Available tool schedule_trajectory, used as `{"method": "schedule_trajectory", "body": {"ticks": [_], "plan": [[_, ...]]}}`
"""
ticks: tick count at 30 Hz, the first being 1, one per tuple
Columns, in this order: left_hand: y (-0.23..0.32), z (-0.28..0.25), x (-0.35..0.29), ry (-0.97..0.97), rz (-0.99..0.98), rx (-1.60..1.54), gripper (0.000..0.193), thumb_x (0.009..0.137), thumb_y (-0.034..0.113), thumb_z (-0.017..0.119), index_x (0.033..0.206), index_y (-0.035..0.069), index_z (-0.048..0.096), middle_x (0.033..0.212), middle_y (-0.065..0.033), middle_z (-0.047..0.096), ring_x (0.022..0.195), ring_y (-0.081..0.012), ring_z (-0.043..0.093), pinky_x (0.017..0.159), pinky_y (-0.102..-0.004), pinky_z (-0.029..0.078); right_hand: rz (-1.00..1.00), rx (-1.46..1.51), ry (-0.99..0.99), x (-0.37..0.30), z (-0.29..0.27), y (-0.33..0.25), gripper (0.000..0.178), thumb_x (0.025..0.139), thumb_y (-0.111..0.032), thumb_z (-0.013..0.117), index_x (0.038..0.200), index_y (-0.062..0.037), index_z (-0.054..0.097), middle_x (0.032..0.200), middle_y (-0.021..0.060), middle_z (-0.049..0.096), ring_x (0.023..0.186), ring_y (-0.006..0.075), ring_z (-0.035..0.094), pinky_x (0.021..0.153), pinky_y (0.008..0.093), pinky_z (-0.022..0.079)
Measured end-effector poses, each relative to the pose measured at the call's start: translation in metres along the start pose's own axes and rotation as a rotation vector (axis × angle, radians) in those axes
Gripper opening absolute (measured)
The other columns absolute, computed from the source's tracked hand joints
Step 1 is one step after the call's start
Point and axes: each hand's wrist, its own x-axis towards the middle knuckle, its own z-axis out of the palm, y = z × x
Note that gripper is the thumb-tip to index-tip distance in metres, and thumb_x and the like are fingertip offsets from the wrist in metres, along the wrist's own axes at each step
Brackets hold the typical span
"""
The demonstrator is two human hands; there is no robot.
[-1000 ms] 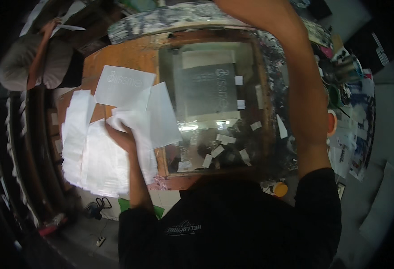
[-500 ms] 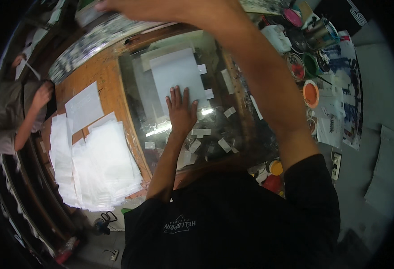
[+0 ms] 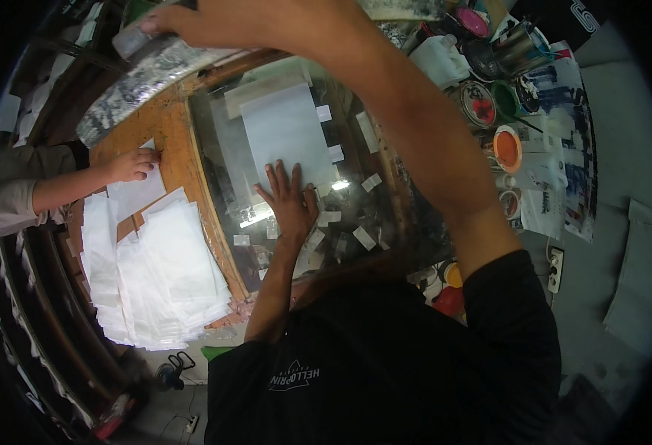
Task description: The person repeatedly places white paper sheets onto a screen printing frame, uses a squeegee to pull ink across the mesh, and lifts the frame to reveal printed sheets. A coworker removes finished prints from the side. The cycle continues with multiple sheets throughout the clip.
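A white sheet of paper (image 3: 281,126) lies on the glass-like panel (image 3: 226,200) in front of me. My left hand (image 3: 290,204) rests flat on the sheet's near end, fingers spread. At the top of the view my right hand (image 3: 218,22) reaches across to the far left, its thumb and fingers closed on the edge of a speckled, ink-stained printing frame (image 3: 144,78) that looks raised. Part of this grip is hidden. Small white tabs (image 3: 324,113) stick out at the sheet's right side, and tape pieces (image 3: 364,237) dot the panel's near part.
To the left, a co-worker's hand (image 3: 134,165) touches a sheet (image 3: 137,194) beside a loose paper pile (image 3: 166,278). Ink pots, one of them orange (image 3: 508,150), crowd the right side with a white jug (image 3: 441,63). A power strip (image 3: 555,271) hangs lower right.
The co-worker's hand has come down onto the sheet at the left. My left hand has slid slightly toward me on the paper. My right hand and the frame's edge have come slightly nearer.
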Motion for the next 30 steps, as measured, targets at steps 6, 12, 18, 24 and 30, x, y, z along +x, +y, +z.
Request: {"method": "schedule_trajectory", "body": {"ticks": [6,12,18,24,30], "plan": [[0.044,-0.108,-0.012,0.395,-0.245,-1.041,0.050,0.097,0.008,0.062,0.145,-0.001,0.049,0.149,-0.0182,0.052,0.140,-0.0330,0.049,0.119,-0.0473,0.033,-0.065,-0.248,0.391,-0.102,0.095,-0.013,0.038,0.091,-0.041,0.070,0.109,-0.0079,0.073,0.086,0.0109,0.067,0.086,0.0280,0.063,0.084,0.0469,0.041],[0.012,-0.099,-0.071,0.107,-1.043,-1.960,0.049,0.101,0.035,0.064,0.139,0.010,0.046,0.126,-0.0119,0.052,0.122,-0.0295,0.055,0.106,-0.0584,0.043,0.314,0.029,-0.183,-0.154,0.196,0.070,0.040,0.087,-0.006,0.070,0.126,-0.0098,0.059,0.108,0.0117,0.062,0.107,0.0317,0.057,0.094,0.0460,0.036],[0.008,-0.079,-0.053,0.113,-1.370,-1.848,0.041,0.100,0.034,0.063,0.133,0.012,0.053,0.118,-0.0055,0.052,0.112,-0.0218,0.053,0.109,-0.0576,0.037,0.144,-0.235,-0.037,-0.039,0.252,0.176,0.030,0.087,0.001,0.065,0.114,-0.0101,0.070,0.094,0.0131,0.074,0.094,0.0332,0.066,0.083,0.0471,0.048],[-0.005,-0.065,-0.066,0.100,-1.358,-1.839,0.035,0.103,0.033,0.059,0.129,0.010,0.055,0.122,-0.0065,0.057,0.122,-0.0232,0.055,0.108,-0.0579,0.033,0.235,-0.138,-0.227,-0.016,0.258,0.189,0.030,0.086,0.001,0.057,0.108,-0.0113,0.073,0.095,0.0127,0.074,0.096,0.0340,0.071,0.087,0.0521,0.051],[-0.009,-0.066,-0.070,0.074,-1.341,-1.856,0.030,0.104,0.031,0.058,0.125,0.009,0.055,0.119,-0.0089,0.061,0.122,-0.0248,0.058,0.106,-0.0565,0.035,0.242,-0.291,-0.200,-0.084,0.266,0.140,0.030,0.085,0.000,0.062,0.111,-0.0128,0.073,0.090,0.0126,0.073,0.090,0.0341,0.069,0.079,0.0486,0.050]]}}
